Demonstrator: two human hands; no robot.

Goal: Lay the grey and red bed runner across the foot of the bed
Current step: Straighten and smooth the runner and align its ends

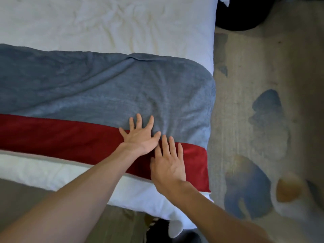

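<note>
The bed runner (pixel 91 88) lies across the white bed (pixel 108 27), a wide grey band with a red strip (pixel 57 135) along its near side. Its right end hangs over the bed's right edge. My left hand (pixel 140 135) lies flat with fingers spread where grey meets red. My right hand (pixel 169 163) lies flat on the red strip just to the right of it, fingers straight. Folds run through the grey part toward the left.
White bedding (pixel 52 174) shows below the red strip at the bed's near edge. A patterned carpet (pixel 263 120) with blue and tan patches covers the floor to the right. A dark object (pixel 245 13) stands at the top right beside the bed.
</note>
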